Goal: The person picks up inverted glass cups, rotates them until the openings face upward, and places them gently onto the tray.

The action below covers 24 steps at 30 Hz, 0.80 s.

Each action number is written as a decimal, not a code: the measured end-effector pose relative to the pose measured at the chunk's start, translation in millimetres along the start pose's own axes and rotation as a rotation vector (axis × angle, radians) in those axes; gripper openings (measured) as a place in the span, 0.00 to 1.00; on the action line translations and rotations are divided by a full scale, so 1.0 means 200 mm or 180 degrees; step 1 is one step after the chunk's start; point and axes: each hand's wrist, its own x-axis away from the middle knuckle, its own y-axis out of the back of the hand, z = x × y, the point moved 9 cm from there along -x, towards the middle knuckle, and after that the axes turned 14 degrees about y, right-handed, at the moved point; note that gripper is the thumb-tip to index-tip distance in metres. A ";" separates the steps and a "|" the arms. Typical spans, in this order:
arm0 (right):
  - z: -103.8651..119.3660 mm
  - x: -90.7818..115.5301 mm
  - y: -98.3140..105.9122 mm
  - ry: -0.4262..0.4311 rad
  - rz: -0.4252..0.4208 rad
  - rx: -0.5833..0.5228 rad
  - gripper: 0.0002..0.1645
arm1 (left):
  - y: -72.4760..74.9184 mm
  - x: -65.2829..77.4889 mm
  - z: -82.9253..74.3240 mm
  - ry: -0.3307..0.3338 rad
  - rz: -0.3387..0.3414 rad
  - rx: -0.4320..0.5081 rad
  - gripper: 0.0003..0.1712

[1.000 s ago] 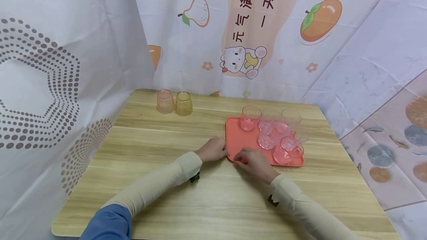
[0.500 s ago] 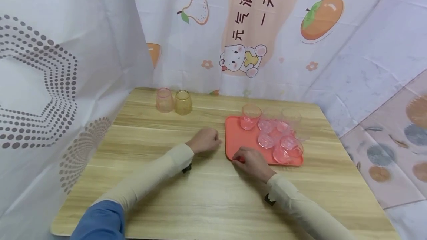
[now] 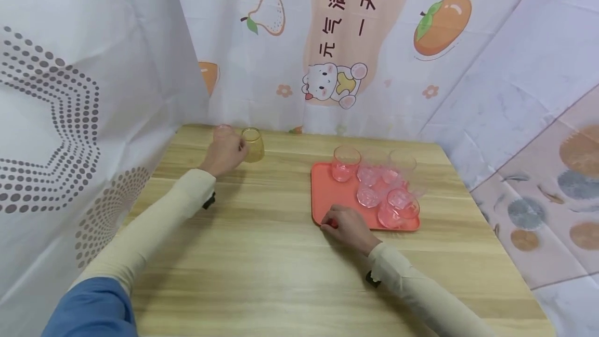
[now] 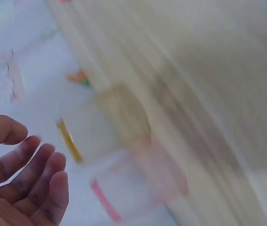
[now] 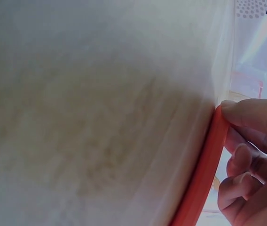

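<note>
In the head view my left hand (image 3: 223, 156) is at the back left, in front of the pink cup (image 3: 222, 129) and beside the yellow cup (image 3: 254, 147). In the left wrist view its loosely bent fingers (image 4: 23, 167) hold nothing and stand apart from both cups, which are blurred. My right hand (image 3: 347, 227) pinches the near left corner of the red tray (image 3: 327, 191). Seen from the right wrist, its thumb lies on the tray's rim (image 5: 204, 174) with a finger behind. Several clear cups, among them one at the tray's back (image 3: 345, 165), stand crowded on its right side.
The wooden table (image 3: 262, 274) reaches from the body to a printed curtain (image 3: 262, 77) at the back. Another curtain (image 3: 51, 118) hangs on the left, and marbled cloth (image 3: 529, 170) on the right. The cups on the tray overlap in view.
My left hand has left the tray's left edge and moved left and back to the pink and yellow cups. The right hand stays at the tray's corner; the view shifts slightly.
</note>
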 end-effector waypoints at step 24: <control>-0.01 0.01 -0.01 0.0075 -0.0048 0.0008 0.03 | 0.05 -0.22 0.33 0.0239 -0.0049 -0.0487 0.19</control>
